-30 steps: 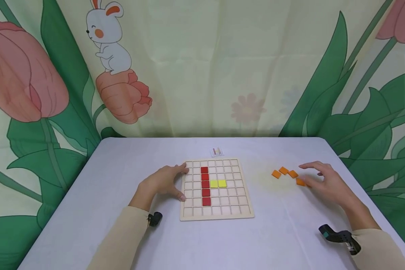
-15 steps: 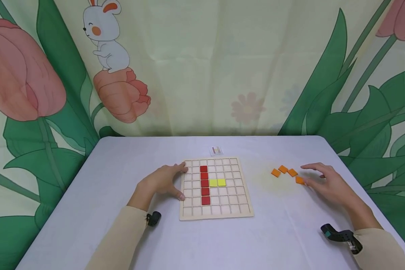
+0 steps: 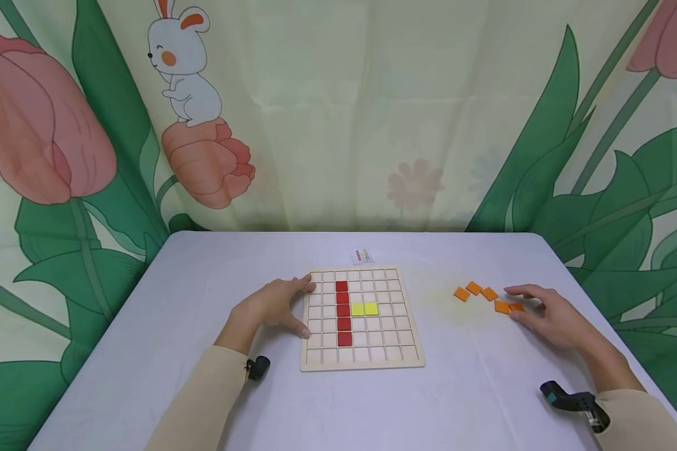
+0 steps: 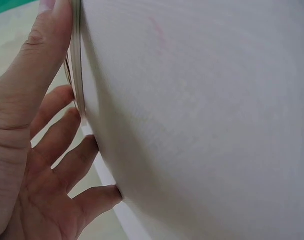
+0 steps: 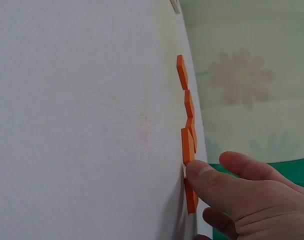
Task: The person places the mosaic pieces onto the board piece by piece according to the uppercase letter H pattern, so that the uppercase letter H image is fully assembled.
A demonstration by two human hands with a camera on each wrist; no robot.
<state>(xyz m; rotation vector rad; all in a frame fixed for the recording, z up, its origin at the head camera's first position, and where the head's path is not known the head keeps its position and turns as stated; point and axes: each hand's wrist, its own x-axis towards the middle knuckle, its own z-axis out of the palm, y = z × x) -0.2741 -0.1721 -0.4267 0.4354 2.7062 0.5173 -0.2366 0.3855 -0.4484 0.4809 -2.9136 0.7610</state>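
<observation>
A pale wooden grid board [image 3: 363, 359] lies on the table with a column of red tiles [image 3: 344, 324] and two yellow tiles [image 3: 364, 309] in its squares. At its left edge rests my left hand [image 3: 271, 305], thumb and fingers spread along the rim; the left wrist view shows the thumb against the board's side. To the right, several orange square tiles [image 3: 489, 294] lie loosely in a row. My right hand [image 3: 558, 317] is over the nearest end of that row. Its thumb [image 5: 217, 185] is at the last tile [image 5: 190, 196], with the index finger held apart.
A small card [image 3: 362, 255] with a printed grid pattern lies behind the board. The white-covered table [image 3: 429, 407] ends in front of a curtain [image 3: 327, 125] printed with flowers and a rabbit. Each wrist carries a small black camera [image 3: 257, 368].
My right hand has shifted slightly to the right, and the last orange tile by its thumb shows again. The left hand stays on the board's edge. The head view tilts slightly.
</observation>
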